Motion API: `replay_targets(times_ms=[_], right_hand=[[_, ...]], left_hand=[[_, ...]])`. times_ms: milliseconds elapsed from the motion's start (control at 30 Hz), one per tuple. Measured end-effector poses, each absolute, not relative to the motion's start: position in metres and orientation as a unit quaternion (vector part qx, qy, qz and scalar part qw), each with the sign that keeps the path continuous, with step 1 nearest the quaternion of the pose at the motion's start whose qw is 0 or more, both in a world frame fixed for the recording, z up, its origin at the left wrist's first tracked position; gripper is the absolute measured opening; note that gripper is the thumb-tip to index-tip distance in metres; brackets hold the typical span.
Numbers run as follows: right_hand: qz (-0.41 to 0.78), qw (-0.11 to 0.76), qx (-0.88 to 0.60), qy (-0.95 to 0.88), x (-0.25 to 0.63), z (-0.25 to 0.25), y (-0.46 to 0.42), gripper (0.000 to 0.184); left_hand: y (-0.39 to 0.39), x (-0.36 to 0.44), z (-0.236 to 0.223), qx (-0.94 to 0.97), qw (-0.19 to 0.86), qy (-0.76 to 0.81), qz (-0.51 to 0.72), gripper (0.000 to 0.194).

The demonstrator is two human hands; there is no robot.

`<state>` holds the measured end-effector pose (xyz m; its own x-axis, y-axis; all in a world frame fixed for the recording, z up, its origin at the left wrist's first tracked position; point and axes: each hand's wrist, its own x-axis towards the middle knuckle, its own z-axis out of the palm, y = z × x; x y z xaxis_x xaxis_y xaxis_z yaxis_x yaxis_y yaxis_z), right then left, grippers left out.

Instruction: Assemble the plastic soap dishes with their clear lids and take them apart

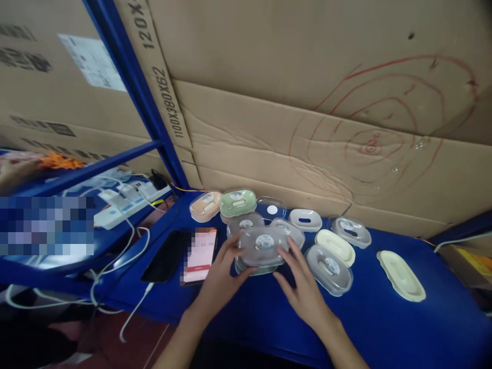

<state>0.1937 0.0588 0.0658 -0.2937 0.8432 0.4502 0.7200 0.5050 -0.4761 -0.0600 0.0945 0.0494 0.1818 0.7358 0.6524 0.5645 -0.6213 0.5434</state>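
A grey oval soap box [261,245] with a clear lid and a round white label is held level between my two hands. My left hand [226,264] closes on its left end, thumb along the front edge. At the right end, the fingers of my right hand [298,271] press on the lid and side. Just under it shows the rim of a greenish box [257,269], mostly hidden. Behind stand two more lidded grey boxes [246,224], partly covered. To the right of my right hand lies a lidded grey box [329,269] beside a cream soap dish [335,247].
Along the back are a peach box [205,206], a green box [238,204], a clear lid [271,208], a pale dish [305,220] and another grey box [349,231]. A cream dish [402,275] lies right. Phones [200,255], cables and a power strip [130,200] are left.
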Motion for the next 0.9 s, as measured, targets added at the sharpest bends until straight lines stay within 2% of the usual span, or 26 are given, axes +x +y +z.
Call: replay_targets(times_ms=[200,367,467,700,900], right_hand=[[0.107,0.309,-0.51,-0.796,0.187,0.071,0.075,0.074],[-0.023,0.345,-0.574,-0.742,0.257,0.057,0.029,0.055],[-0.08,0.346,-0.622,-0.697,0.305,0.033,-0.003,0.055],[-0.008,0.288,-0.691,-0.663,0.324,-0.018,-0.036,0.066],[-0.021,0.303,-0.673,-0.675,0.304,-0.011,-0.027,0.057]], left_hand=[[0.139,-0.067,0.034,0.716,0.065,0.521,0.461,0.042],[0.141,-0.059,0.039,0.702,0.065,0.557,0.439,0.053],[0.123,-0.048,0.047,0.702,0.053,0.565,0.429,0.061],[0.085,-0.034,0.053,0.716,0.028,0.553,0.426,0.051],[0.051,-0.025,0.049,0.769,0.003,0.472,0.43,0.039]])
